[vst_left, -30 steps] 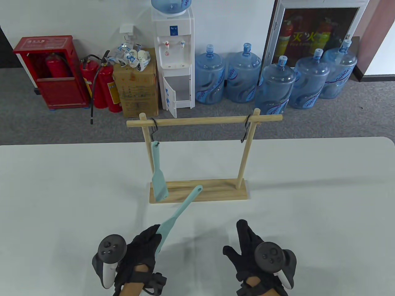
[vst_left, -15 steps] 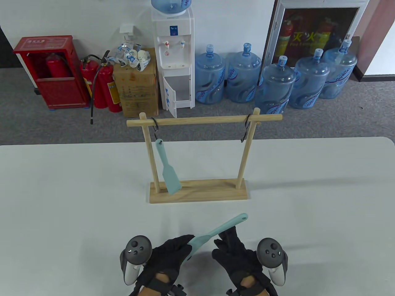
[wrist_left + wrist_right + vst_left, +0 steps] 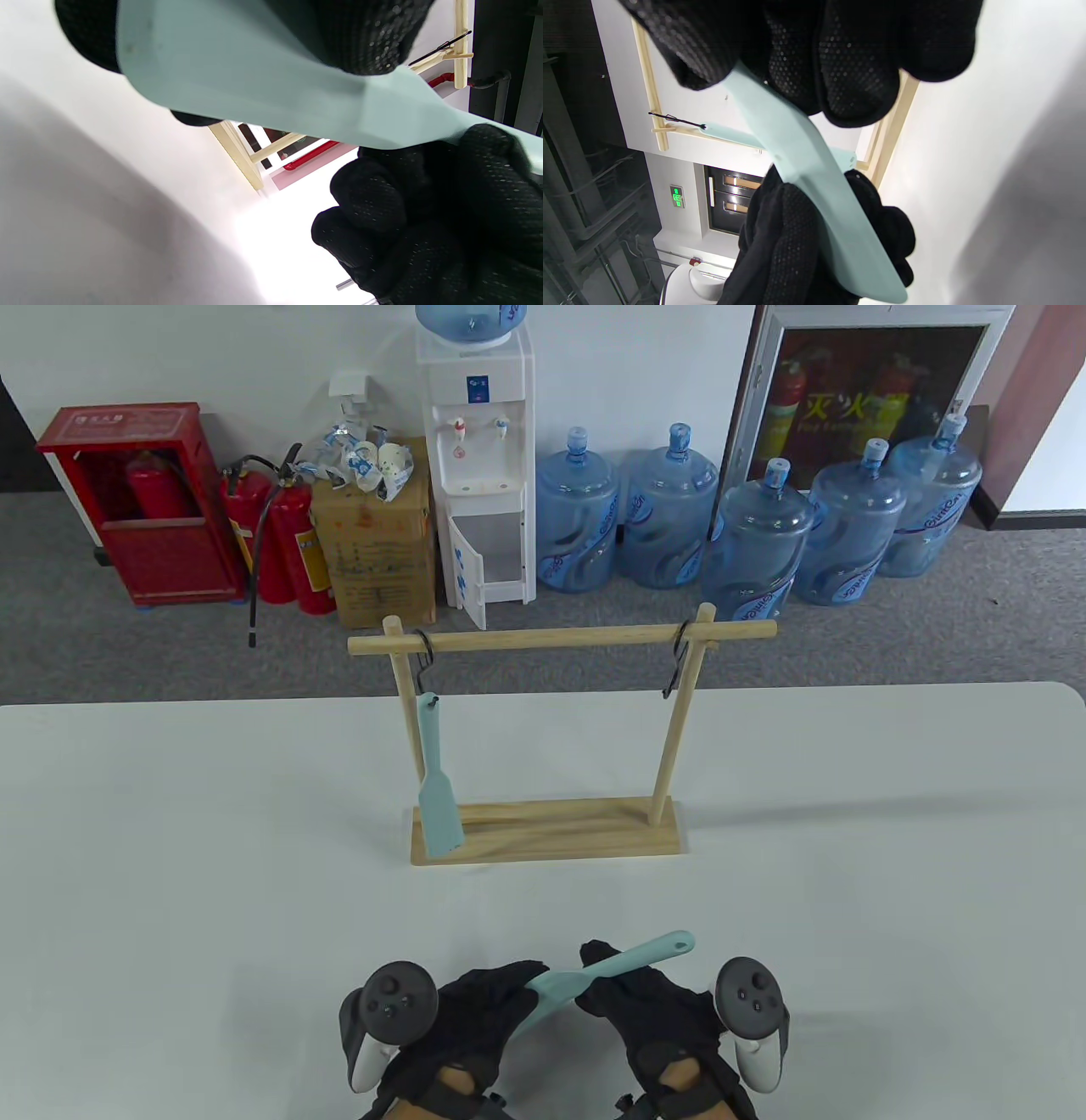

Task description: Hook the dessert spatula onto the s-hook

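Note:
A light teal dessert spatula (image 3: 611, 965) is held low over the table's front edge, its hole end pointing up and right. My left hand (image 3: 522, 984) grips its blade (image 3: 237, 72). My right hand (image 3: 607, 963) grips its handle, with the fingers (image 3: 840, 55) wrapped over it. A second teal spatula (image 3: 437, 789) hangs from the left black s-hook (image 3: 424, 653) on the wooden rack (image 3: 560, 638). The right s-hook (image 3: 676, 661) hangs bare by the right post.
The rack's wooden base (image 3: 577, 840) stands mid-table, well beyond both hands. The white table (image 3: 848, 857) stretches to either side. Water bottles, a dispenser and fire extinguishers stand on the floor behind the table.
The left hand drew the spatula back from the rack base toward the front edge. The right hand moved in and took the handle. The hanging spatula swung right, then back.

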`<state>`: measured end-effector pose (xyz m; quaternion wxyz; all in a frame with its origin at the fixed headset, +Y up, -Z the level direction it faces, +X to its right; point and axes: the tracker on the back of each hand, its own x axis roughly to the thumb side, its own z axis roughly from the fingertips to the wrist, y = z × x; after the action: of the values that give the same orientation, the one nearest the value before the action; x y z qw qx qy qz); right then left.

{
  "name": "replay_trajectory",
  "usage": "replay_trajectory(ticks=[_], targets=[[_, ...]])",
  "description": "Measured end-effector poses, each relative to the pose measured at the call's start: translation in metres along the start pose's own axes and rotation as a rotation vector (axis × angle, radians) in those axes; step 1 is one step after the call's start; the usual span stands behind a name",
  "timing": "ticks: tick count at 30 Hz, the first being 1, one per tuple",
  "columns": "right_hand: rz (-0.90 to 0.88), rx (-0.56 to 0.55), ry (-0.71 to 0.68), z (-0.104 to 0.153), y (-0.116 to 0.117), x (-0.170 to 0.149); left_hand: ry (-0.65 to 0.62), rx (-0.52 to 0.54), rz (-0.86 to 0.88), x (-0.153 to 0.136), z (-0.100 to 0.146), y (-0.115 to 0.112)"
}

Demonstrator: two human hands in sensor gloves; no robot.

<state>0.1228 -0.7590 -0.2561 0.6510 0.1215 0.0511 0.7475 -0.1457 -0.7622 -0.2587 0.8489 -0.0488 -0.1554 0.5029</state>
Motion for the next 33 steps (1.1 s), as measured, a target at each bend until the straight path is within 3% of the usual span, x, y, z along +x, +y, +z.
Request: replay_trajectory(ticks=[5,10,15,20,33], targets=[[0.079,-0.034,-0.035,0.001,-0.003,0.007,-0.036,-0.006,-0.121,0.002,0.003,0.005],[0.14,-0.087,-0.027,-0.001,-0.014,0.012,-0.041,0.072,-0.27,0.001,0.007,0.023],[0.183,-0.14,-0.012,-0.007,-0.027,0.024,-0.041,0.151,-0.548,-0.002,0.01,0.045],[0.226,-0.176,0.002,-0.018,-0.037,0.045,0.005,0.158,-0.749,-0.006,0.013,0.056],[0.194,-0.279,0.036,-0.063,-0.052,0.097,-0.056,0.188,-0.815,0.008,0.018,0.056]])
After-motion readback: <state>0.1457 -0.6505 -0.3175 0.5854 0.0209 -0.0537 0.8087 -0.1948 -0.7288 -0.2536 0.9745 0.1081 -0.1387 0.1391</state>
